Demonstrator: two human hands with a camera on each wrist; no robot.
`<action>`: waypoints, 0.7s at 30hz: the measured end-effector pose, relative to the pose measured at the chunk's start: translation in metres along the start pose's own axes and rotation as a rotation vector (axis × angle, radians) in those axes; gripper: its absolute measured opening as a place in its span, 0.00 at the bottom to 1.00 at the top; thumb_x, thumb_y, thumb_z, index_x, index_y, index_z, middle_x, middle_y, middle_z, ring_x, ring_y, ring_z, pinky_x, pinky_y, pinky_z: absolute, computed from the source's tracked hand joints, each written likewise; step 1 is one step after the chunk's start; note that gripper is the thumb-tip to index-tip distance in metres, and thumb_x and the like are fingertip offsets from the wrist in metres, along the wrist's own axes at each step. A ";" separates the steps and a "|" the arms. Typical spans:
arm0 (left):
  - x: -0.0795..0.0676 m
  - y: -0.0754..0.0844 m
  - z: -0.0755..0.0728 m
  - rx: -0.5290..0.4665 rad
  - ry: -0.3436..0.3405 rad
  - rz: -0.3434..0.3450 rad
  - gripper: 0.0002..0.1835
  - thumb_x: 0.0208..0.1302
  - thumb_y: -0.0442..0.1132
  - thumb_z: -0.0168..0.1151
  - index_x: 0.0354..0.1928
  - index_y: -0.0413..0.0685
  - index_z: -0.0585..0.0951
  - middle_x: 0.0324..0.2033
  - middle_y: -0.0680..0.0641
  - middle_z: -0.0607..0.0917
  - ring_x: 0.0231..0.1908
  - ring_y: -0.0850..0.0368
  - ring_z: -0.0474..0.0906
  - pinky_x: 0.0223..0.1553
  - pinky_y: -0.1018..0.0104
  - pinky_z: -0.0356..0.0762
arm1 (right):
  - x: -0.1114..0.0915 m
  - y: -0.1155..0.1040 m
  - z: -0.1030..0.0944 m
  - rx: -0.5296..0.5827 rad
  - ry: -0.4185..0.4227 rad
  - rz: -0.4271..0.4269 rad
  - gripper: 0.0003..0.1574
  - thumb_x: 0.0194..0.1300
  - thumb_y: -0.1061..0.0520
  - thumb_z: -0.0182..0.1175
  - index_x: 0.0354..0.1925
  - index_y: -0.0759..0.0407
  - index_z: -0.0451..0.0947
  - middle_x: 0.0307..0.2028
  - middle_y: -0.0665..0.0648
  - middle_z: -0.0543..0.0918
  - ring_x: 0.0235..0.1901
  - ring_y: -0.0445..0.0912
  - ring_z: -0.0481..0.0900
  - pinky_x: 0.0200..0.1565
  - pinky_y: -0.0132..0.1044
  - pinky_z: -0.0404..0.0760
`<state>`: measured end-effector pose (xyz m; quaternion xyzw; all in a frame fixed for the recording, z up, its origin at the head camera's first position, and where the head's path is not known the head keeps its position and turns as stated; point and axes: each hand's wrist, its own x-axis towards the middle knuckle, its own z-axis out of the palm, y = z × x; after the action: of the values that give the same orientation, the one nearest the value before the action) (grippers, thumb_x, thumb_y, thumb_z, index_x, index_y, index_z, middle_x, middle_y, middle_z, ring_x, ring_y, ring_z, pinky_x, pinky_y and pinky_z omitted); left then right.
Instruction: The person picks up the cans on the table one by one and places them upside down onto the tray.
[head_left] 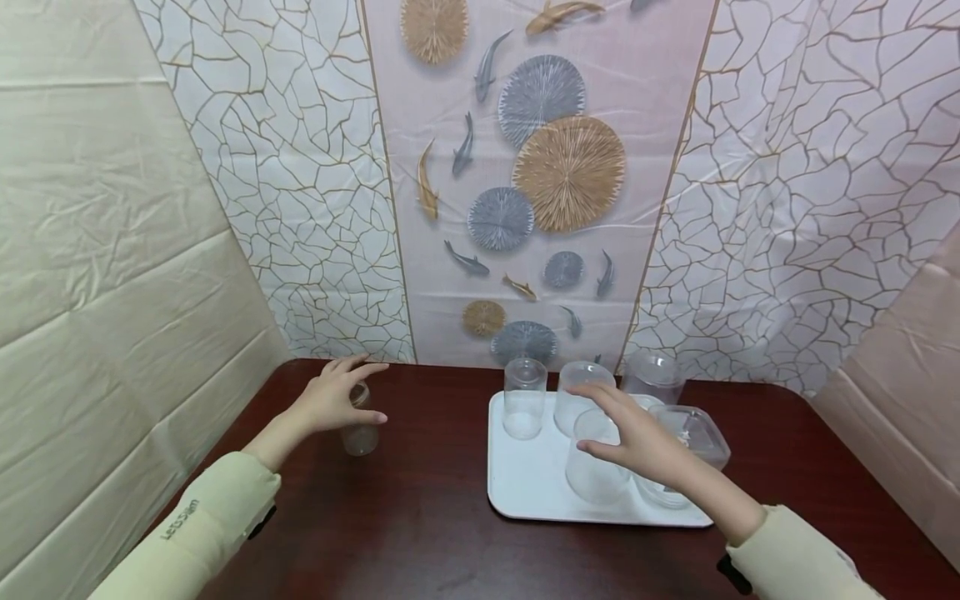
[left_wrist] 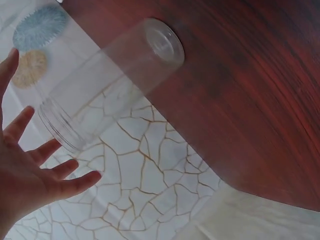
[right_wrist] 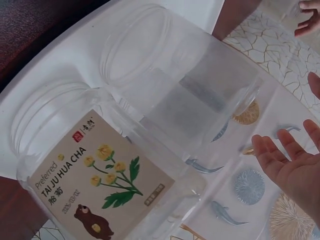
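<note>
In the head view, my left hand (head_left: pixel 337 398) is beside the top of a tall clear jar (head_left: pixel 360 440) standing on the table. The left wrist view shows spread fingers around the threaded neck of this jar (left_wrist: pixel 112 85); contact cannot be told. My right hand (head_left: pixel 637 435) hovers over the tray by a clear round jar (head_left: pixel 596 471), its thumb and fingers spread. In the right wrist view, that hand (right_wrist: pixel 295 157) is apart from the round jar (right_wrist: pixel 175 90) and a squarish clear jar (right_wrist: pixel 105 185) with a flower-tea label. Both threaded mouths face the tray.
A white tray (head_left: pixel 525 487) lies on the dark red table (head_left: pixel 420 517). Along its back stand a slim clear jar (head_left: pixel 525 404), a wider one (head_left: pixel 573 412) and a clear jar (head_left: pixel 654 377) at the right. Patterned cloth (head_left: pixel 517 275) hangs behind the table.
</note>
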<state>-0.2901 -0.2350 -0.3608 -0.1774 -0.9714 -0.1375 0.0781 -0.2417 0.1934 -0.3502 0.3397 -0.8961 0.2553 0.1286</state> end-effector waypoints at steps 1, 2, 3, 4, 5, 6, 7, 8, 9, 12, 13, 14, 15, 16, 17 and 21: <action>0.001 -0.002 -0.001 -0.006 -0.027 -0.010 0.44 0.48 0.61 0.69 0.67 0.56 0.67 0.67 0.34 0.62 0.64 0.27 0.56 0.50 0.27 0.64 | 0.000 0.001 0.000 0.002 -0.001 0.003 0.38 0.54 0.59 0.68 0.62 0.61 0.66 0.59 0.62 0.72 0.59 0.60 0.69 0.55 0.58 0.72; 0.002 -0.004 -0.001 -0.019 -0.056 -0.022 0.44 0.47 0.61 0.69 0.67 0.55 0.66 0.67 0.34 0.61 0.64 0.26 0.55 0.51 0.27 0.64 | -0.001 0.001 0.000 0.002 -0.003 0.005 0.38 0.55 0.58 0.68 0.62 0.61 0.66 0.59 0.62 0.72 0.59 0.60 0.69 0.55 0.58 0.73; 0.004 -0.005 -0.002 -0.030 -0.084 -0.028 0.45 0.47 0.61 0.69 0.67 0.53 0.66 0.67 0.33 0.61 0.64 0.25 0.55 0.51 0.27 0.64 | -0.001 0.001 0.001 0.002 -0.002 0.005 0.38 0.54 0.58 0.68 0.62 0.61 0.66 0.59 0.62 0.72 0.59 0.60 0.70 0.54 0.58 0.73; 0.006 -0.006 -0.003 -0.044 -0.109 -0.035 0.45 0.47 0.61 0.70 0.67 0.52 0.66 0.67 0.32 0.61 0.63 0.25 0.55 0.51 0.28 0.65 | -0.001 0.001 0.001 0.001 -0.001 0.006 0.38 0.54 0.58 0.68 0.62 0.61 0.66 0.59 0.62 0.72 0.58 0.60 0.70 0.54 0.58 0.73; 0.008 -0.007 -0.004 -0.055 -0.131 -0.039 0.45 0.47 0.61 0.70 0.67 0.52 0.66 0.66 0.31 0.61 0.63 0.24 0.56 0.52 0.29 0.65 | 0.000 0.001 0.001 0.001 0.000 0.007 0.38 0.54 0.58 0.68 0.62 0.60 0.66 0.59 0.62 0.72 0.58 0.60 0.70 0.54 0.58 0.74; 0.011 -0.008 -0.006 -0.069 -0.150 -0.047 0.45 0.47 0.60 0.70 0.66 0.51 0.66 0.66 0.31 0.62 0.63 0.25 0.57 0.53 0.31 0.66 | 0.000 0.001 0.001 0.002 0.002 0.007 0.38 0.54 0.58 0.68 0.62 0.61 0.66 0.58 0.62 0.72 0.58 0.60 0.70 0.53 0.58 0.74; 0.014 -0.009 -0.007 -0.077 -0.166 -0.046 0.45 0.47 0.61 0.70 0.66 0.50 0.67 0.65 0.31 0.63 0.62 0.26 0.59 0.53 0.33 0.67 | 0.000 0.001 0.001 0.001 0.005 0.007 0.38 0.54 0.58 0.68 0.62 0.60 0.66 0.58 0.61 0.72 0.58 0.60 0.71 0.53 0.57 0.74; 0.016 -0.010 -0.008 -0.084 -0.181 -0.048 0.44 0.47 0.60 0.70 0.65 0.50 0.68 0.64 0.31 0.65 0.61 0.28 0.62 0.53 0.35 0.68 | 0.000 0.001 0.001 0.002 0.007 0.006 0.38 0.54 0.58 0.68 0.62 0.60 0.67 0.58 0.61 0.73 0.58 0.60 0.71 0.53 0.57 0.74; 0.018 -0.010 -0.009 -0.085 -0.192 -0.048 0.44 0.47 0.60 0.70 0.64 0.49 0.69 0.62 0.32 0.67 0.59 0.30 0.65 0.53 0.37 0.69 | 0.000 0.001 0.001 0.004 0.009 0.004 0.38 0.54 0.58 0.68 0.62 0.60 0.67 0.58 0.61 0.73 0.58 0.60 0.71 0.53 0.57 0.74; 0.022 -0.011 -0.010 -0.085 -0.224 -0.055 0.41 0.47 0.59 0.71 0.61 0.47 0.72 0.57 0.35 0.73 0.55 0.38 0.72 0.52 0.43 0.72 | -0.001 0.001 0.001 0.010 0.006 0.003 0.38 0.55 0.58 0.68 0.62 0.60 0.66 0.59 0.61 0.72 0.58 0.60 0.70 0.53 0.57 0.74; 0.022 -0.011 -0.010 -0.085 -0.234 -0.055 0.40 0.46 0.58 0.71 0.59 0.46 0.73 0.55 0.36 0.75 0.53 0.40 0.73 0.52 0.44 0.73 | -0.001 0.001 0.001 0.012 0.004 0.003 0.38 0.55 0.58 0.68 0.62 0.60 0.66 0.59 0.61 0.72 0.58 0.60 0.70 0.53 0.57 0.74; 0.023 -0.011 -0.011 -0.083 -0.243 -0.049 0.38 0.46 0.57 0.72 0.57 0.45 0.74 0.53 0.36 0.76 0.52 0.41 0.74 0.51 0.46 0.73 | -0.001 0.001 0.001 0.016 0.003 0.003 0.38 0.55 0.58 0.68 0.62 0.60 0.66 0.59 0.61 0.72 0.58 0.60 0.70 0.53 0.58 0.74; 0.023 -0.012 -0.010 -0.083 -0.251 -0.043 0.36 0.46 0.55 0.72 0.55 0.44 0.75 0.52 0.37 0.77 0.52 0.42 0.74 0.51 0.48 0.74 | -0.001 0.001 0.001 0.016 0.002 0.005 0.38 0.55 0.59 0.68 0.62 0.60 0.66 0.59 0.61 0.72 0.58 0.60 0.70 0.53 0.58 0.74; 0.023 -0.012 -0.010 -0.088 -0.266 -0.039 0.34 0.46 0.53 0.73 0.54 0.44 0.76 0.50 0.37 0.77 0.50 0.42 0.74 0.48 0.50 0.75 | -0.001 0.001 0.002 0.016 0.002 0.010 0.38 0.55 0.59 0.68 0.62 0.60 0.66 0.59 0.61 0.72 0.58 0.60 0.70 0.53 0.58 0.74; 0.023 -0.013 -0.010 -0.099 -0.283 -0.039 0.31 0.46 0.50 0.73 0.52 0.44 0.76 0.49 0.37 0.77 0.48 0.43 0.74 0.46 0.52 0.76 | -0.001 0.001 0.001 0.015 0.002 0.012 0.38 0.54 0.59 0.68 0.62 0.60 0.66 0.59 0.61 0.72 0.58 0.60 0.70 0.53 0.58 0.74; 0.023 -0.017 -0.007 -0.184 -0.363 -0.092 0.24 0.47 0.39 0.72 0.46 0.46 0.74 0.42 0.39 0.73 0.36 0.49 0.73 0.27 0.59 0.78 | 0.001 -0.001 0.003 0.009 -0.005 0.015 0.38 0.54 0.59 0.68 0.62 0.59 0.66 0.59 0.61 0.73 0.59 0.59 0.70 0.54 0.57 0.74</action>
<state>-0.3166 -0.2449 -0.3532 -0.1612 -0.9599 -0.1947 -0.1213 -0.2415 0.1909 -0.3518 0.3340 -0.8979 0.2593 0.1228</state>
